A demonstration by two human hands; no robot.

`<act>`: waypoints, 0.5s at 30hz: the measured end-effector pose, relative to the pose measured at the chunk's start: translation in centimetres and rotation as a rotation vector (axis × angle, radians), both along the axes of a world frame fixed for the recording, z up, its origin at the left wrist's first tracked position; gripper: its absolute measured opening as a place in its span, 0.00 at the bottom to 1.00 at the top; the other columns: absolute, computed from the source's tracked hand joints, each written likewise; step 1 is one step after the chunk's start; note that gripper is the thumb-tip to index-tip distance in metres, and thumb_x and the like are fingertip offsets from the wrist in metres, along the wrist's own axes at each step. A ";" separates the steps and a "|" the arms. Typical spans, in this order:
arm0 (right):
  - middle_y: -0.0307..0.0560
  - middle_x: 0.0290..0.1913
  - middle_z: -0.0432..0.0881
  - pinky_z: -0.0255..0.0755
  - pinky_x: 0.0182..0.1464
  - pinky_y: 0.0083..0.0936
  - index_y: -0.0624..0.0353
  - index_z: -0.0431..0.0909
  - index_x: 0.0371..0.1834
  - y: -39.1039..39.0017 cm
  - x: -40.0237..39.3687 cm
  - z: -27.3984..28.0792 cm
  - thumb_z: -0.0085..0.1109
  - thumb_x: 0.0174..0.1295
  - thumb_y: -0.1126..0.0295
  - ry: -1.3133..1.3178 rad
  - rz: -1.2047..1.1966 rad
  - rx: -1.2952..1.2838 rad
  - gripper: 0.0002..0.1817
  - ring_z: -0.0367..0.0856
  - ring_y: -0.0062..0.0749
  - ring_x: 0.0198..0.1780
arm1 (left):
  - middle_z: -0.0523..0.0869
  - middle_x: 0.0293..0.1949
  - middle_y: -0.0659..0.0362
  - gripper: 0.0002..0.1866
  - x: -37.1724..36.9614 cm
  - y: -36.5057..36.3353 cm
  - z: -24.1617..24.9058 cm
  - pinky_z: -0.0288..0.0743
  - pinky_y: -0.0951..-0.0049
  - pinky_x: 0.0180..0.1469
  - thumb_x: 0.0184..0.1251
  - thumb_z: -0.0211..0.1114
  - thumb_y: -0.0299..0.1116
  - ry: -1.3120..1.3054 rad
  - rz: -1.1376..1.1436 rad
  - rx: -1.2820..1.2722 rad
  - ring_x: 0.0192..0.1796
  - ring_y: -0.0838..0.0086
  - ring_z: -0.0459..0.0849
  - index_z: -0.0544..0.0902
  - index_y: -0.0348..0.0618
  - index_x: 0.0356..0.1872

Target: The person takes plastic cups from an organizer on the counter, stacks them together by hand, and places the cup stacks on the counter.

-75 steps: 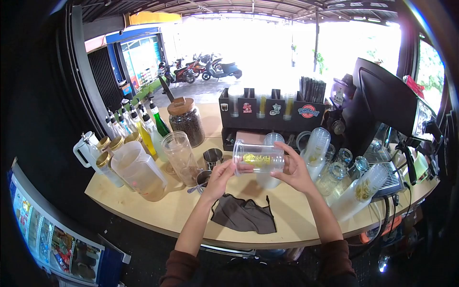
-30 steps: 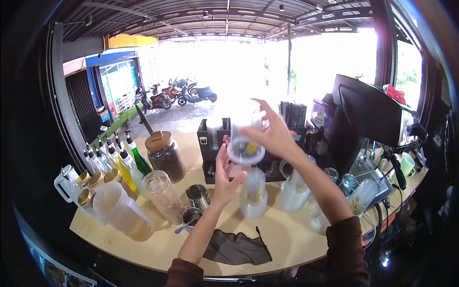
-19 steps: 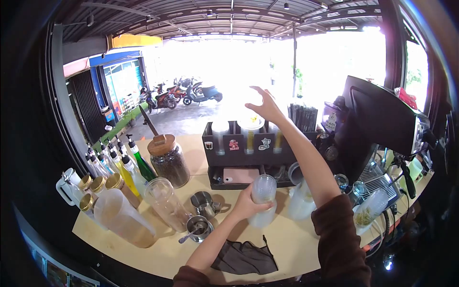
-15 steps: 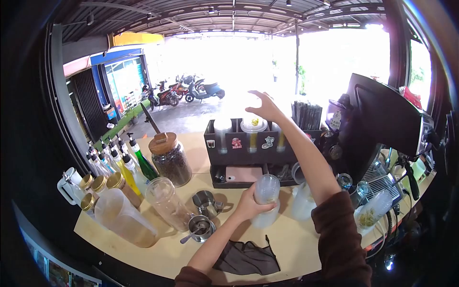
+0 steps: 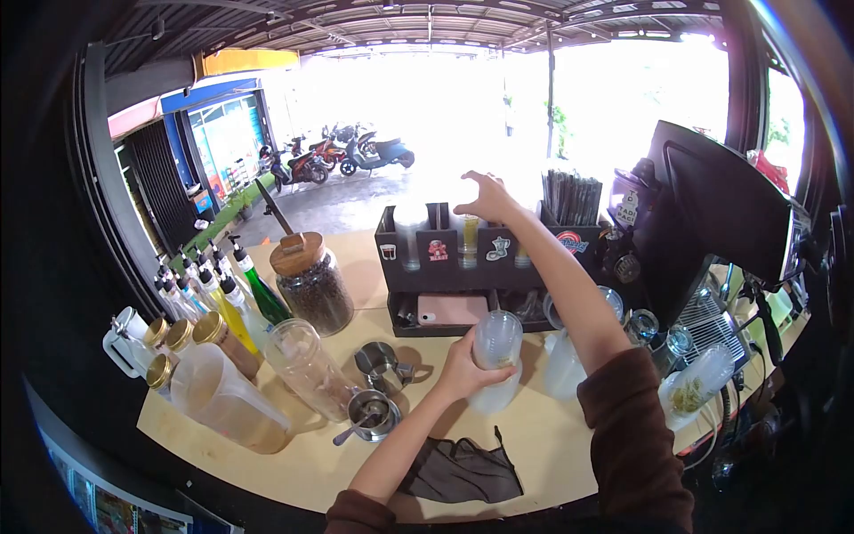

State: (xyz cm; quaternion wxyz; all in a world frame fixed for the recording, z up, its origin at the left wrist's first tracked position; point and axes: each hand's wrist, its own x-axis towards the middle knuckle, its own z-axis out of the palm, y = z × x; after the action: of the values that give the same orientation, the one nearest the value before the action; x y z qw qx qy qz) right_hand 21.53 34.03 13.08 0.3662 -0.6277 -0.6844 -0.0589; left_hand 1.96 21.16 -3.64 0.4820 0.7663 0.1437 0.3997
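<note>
My left hand is wrapped around a stack of clear plastic cups, held upright over the counter. My right hand reaches over the black organizer. Its thumb and fingers are apart and curved, just above the middle slot, where a cup stack with yellow print stands. Glare hides the top of that stack. Below my left forearm lies a black mesh cloth. Left of the forearm stand a steel pitcher and a steel cup with a spoon.
A pink phone lies in the organizer's lower shelf. On the left are a jar of dark beans, syrup bottles, a clear tall jar and a plastic jug. More cups and a black monitor are on the right.
My right hand has come down closer to the organizer's middle slot. The wide rim seen there before no longer shows. My left hand still holds the cup stack. The view has shifted slightly.
</note>
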 end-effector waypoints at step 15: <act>0.73 0.59 0.64 0.63 0.62 0.44 0.62 0.57 0.66 -2.5 -1.5 -1.4 0.71 0.45 0.53 -0.011 -0.082 -0.158 0.48 0.63 0.58 0.63 | 0.82 0.47 0.51 0.44 -0.3 -1.3 0.0 0.73 0.66 0.54 0.37 0.79 0.40 0.013 0.059 -0.045 0.49 0.67 0.81 0.68 0.36 0.58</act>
State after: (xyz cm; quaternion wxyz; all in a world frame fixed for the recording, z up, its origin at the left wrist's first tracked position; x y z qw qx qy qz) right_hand 20.05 31.57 11.67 0.3090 -0.6818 -0.6627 -0.0234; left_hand 1.70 19.91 -3.62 0.4862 0.7532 0.1786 0.4053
